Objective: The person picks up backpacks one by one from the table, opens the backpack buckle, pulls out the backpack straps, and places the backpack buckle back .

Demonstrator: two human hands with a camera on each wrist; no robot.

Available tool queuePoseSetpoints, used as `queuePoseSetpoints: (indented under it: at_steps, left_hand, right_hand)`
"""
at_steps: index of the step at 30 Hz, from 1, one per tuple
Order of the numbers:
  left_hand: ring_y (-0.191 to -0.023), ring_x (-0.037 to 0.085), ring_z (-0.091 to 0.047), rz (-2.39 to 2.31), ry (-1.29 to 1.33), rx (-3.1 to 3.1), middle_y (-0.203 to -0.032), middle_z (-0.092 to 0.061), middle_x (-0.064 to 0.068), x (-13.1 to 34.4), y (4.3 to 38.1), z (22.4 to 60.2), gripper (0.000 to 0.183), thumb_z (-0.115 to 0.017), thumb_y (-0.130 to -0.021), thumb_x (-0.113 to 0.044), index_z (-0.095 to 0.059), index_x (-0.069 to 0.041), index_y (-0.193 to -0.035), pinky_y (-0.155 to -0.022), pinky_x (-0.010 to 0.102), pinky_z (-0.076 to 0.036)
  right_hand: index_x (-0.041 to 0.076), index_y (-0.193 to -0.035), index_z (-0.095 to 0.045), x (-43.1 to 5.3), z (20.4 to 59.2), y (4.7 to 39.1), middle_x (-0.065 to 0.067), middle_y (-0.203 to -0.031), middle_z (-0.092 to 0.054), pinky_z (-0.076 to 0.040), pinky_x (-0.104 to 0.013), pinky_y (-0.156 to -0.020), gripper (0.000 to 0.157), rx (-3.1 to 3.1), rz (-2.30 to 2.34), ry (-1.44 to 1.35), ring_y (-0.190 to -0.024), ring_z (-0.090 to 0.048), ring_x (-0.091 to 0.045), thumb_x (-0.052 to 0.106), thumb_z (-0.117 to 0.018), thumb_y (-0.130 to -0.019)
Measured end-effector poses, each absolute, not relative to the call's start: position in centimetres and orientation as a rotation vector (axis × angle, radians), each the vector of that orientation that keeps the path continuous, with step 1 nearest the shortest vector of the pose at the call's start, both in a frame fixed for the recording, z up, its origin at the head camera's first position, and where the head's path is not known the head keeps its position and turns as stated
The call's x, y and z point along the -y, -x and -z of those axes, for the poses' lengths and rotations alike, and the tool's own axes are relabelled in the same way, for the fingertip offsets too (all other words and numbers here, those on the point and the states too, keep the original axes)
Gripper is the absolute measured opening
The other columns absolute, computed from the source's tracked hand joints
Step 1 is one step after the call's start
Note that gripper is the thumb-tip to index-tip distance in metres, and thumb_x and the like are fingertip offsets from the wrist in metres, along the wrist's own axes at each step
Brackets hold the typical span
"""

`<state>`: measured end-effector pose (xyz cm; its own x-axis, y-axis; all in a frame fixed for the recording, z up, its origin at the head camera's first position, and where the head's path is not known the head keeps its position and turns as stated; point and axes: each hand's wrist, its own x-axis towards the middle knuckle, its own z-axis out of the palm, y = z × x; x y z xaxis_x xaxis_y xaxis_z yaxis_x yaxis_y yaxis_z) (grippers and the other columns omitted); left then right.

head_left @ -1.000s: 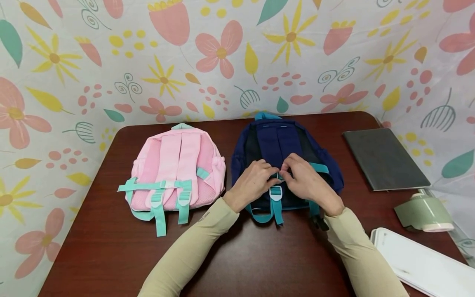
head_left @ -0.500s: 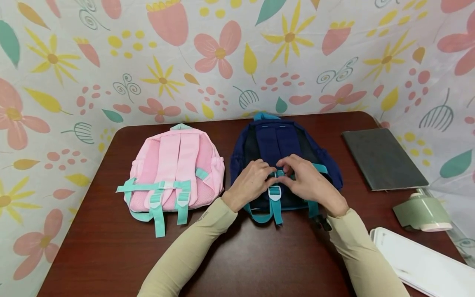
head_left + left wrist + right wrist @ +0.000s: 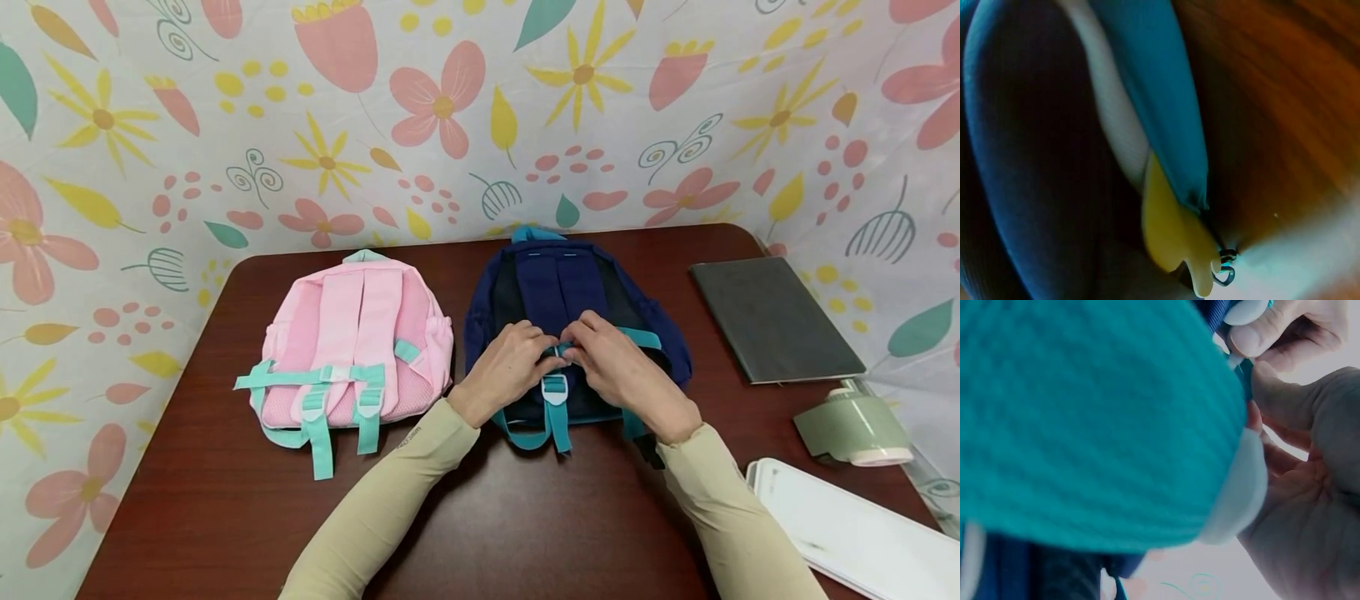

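A navy backpack point(image 3: 562, 283) with teal straps lies back panel up on the table. Over its lower middle, both hands meet fingertip to fingertip. My left hand point(image 3: 510, 362) pinches a small white slider buckle, largely covered by fingers, on the teal strap. My right hand point(image 3: 622, 367) pinches the teal strap point(image 3: 1245, 378) right beside it, thumb against fingers. Just below hangs another white buckle point(image 3: 555, 389) with a loose teal strap end. In the left wrist view a teal strap point(image 3: 1160, 94) and a blurred yellow piece point(image 3: 1175, 225) show; no hand is recognisable there.
Left of it lies a pink backpack point(image 3: 345, 333) with mint straps. A black notebook point(image 3: 776, 321), a pale green cup-like object point(image 3: 858, 429) and a white flat panel point(image 3: 862, 525) lie along the right side. Behind the brown table point(image 3: 225, 517) hangs a floral cloth point(image 3: 450, 192).
My right hand's fingers spread slightly and shifted half a second ago, then closed in on the strap again. The left hand and both backpacks stay in place.
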<state>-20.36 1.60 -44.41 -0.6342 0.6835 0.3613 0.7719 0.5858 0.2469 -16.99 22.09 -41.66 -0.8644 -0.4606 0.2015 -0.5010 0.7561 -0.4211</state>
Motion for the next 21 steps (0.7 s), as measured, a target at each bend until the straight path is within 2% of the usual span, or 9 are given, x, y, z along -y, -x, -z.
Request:
queuePoseSetpoints:
  at_steps: [5,9,14,21]
  left_hand:
    - [-0.098,0.022,-0.072,0.529,1.218,2.602,-0.108,-0.083,0.007,-1.57,20.31,44.36,0.026,-0.075,-0.104,-0.026,-0.082,-0.006,-0.121,-0.091,0.036,-0.06]
    - [-0.097,0.023,-0.072,0.506,1.232,2.602,-0.105,-0.083,0.007,-1.57,20.32,44.35,0.026,-0.074,-0.105,-0.027,-0.082,-0.007,-0.12,-0.089,0.036,-0.059]
    - [-0.096,0.022,-0.071,0.529,1.232,2.608,-0.106,-0.083,0.007,-1.56,20.41,44.34,0.028,-0.074,-0.105,-0.029,-0.082,-0.008,-0.121,-0.088,0.035,-0.059]
    - [-0.099,0.023,-0.072,0.67,1.231,2.606,-0.109,-0.083,0.009,-1.46,20.59,44.44,0.028,-0.077,-0.103,-0.024,-0.081,-0.005,-0.124,-0.093,0.036,-0.06]
  right_hand:
    - [-0.002,-0.115,-0.072,-21.83,41.68,16.92,-0.015,-0.111,-0.062,-0.052,-0.031,-0.074,0.013,2.904,-0.736,-0.749,-0.083,-0.06,-0.019,0.001,-0.071,-0.102]
    - [-0.001,-0.112,-0.073,-21.76,41.57,16.9,-0.015,-0.109,-0.062,-0.052,-0.031,-0.072,0.014,2.905,-0.659,-0.76,-0.081,-0.059,-0.019,-0.002,-0.075,-0.097]
    - [0.0,-0.107,-0.075,-21.93,41.8,16.95,-0.012,-0.106,-0.064,-0.052,-0.031,-0.071,0.011,2.866,-0.72,-0.711,-0.081,-0.06,-0.019,0.0,-0.076,-0.096]
    - [0.003,-0.099,-0.075,-22.07,42.47,17.18,-0.01,-0.098,-0.063,-0.046,-0.028,-0.071,0.008,2.753,-0.948,-0.606,-0.08,-0.056,-0.018,-0.001,-0.073,-0.092]
